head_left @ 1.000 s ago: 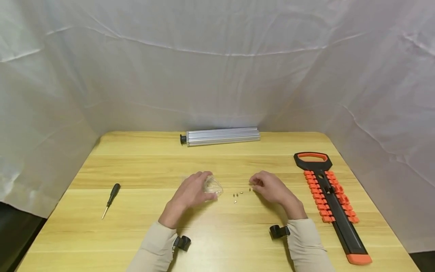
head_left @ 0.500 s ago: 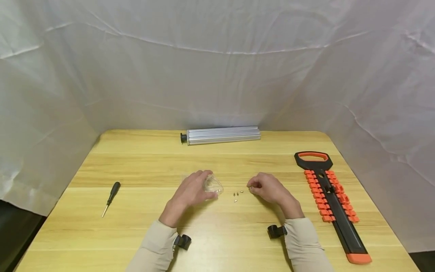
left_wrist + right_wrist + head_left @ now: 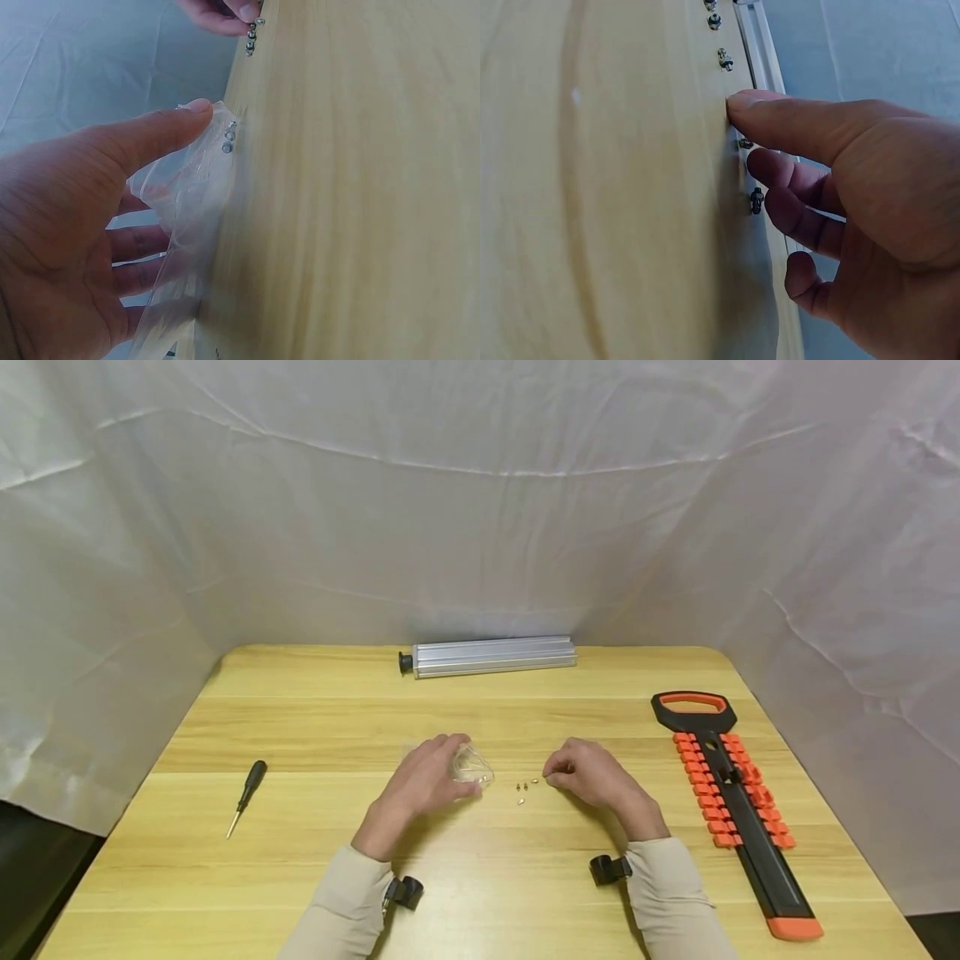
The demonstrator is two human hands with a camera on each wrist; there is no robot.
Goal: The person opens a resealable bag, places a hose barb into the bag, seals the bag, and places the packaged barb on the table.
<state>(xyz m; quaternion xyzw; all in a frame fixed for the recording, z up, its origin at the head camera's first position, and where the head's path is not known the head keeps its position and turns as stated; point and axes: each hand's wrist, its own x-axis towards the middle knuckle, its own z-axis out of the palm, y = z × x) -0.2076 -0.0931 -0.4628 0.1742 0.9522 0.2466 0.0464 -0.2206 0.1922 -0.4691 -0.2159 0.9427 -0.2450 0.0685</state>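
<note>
Left hand: the left hand (image 3: 429,777) grasps a clear bag (image 3: 472,766), thumb on one side and spread fingers along the other.
Right hand: the right hand (image 3: 591,772) rests low, thumb and forefinger brought together beside the metal fittings (image 3: 726,60); the thumb covers the gap, so I cannot tell whether a fitting is gripped there. The other fingers are bent loosely.
Clear bag: in the left hand, just left of the fittings; likely almost weightless, limp and slick, apt to crumple. The rim near its mouth, between thumb and fingers, seems the best hold.
Metal fittings: in the head view, three lie in a loose row between the hands, with another nearer the person; the right wrist view shows two more close to the right fingertips. They look hard, light, and small enough to roll or slip; a fingertip pinch around the middle should suit.
Screwdriver: black-handled, the screwdriver (image 3: 252,783) lies well apart at the left, tip toward the person.
Rack: a black-and-orange rack (image 3: 768,852) lies aslant at the right.
Silver profile: a silver profile (image 3: 495,658) with a black knob (image 3: 406,662) lies along the far edge.
Counter: pale wood, the counter (image 3: 337,718) carries everything; grey-white fabric (image 3: 480,543) hangs behind.
</note>
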